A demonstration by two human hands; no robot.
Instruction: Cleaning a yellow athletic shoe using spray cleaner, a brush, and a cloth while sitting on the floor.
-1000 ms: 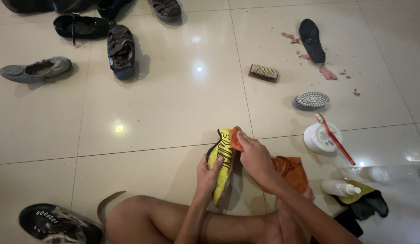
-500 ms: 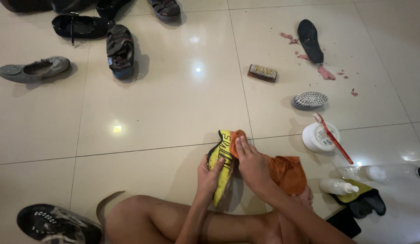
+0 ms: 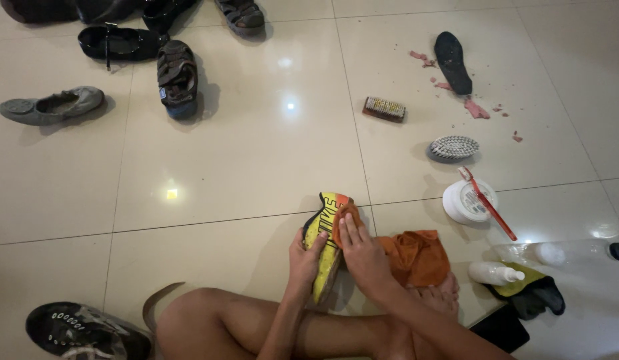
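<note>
A round white tub (image 3: 467,202) with a printed lid label stands beside a white bottle (image 3: 494,273).

I see a glossy tiled floor (image 3: 256,167); on it lie scattered shoes (image 3: 177,77), two brushes (image 3: 384,109). An orange cloth (image 3: 416,257) too; a white tub (image 3: 466,201).

— How is the person's left hand (image 3: 305,259) placed?

— It comes up from the bottom of the view, forearm rising between the bent bare legs. The fingers are curled closed in a grip, with the thumb up on the near side and the knuckles turned toward the camera.

— And the right hand (image 3: 360,253)?

— It lies just beside the left, palm down. Its fingers (image 3: 345,227) are stretched out flat and close together, pointing away from the body. The wrist is nearly straight, and the forearm runs back toward the lower right.

— Do the hands touch?

— They sit very close, side by side; whether they touch cannot be told.
</note>
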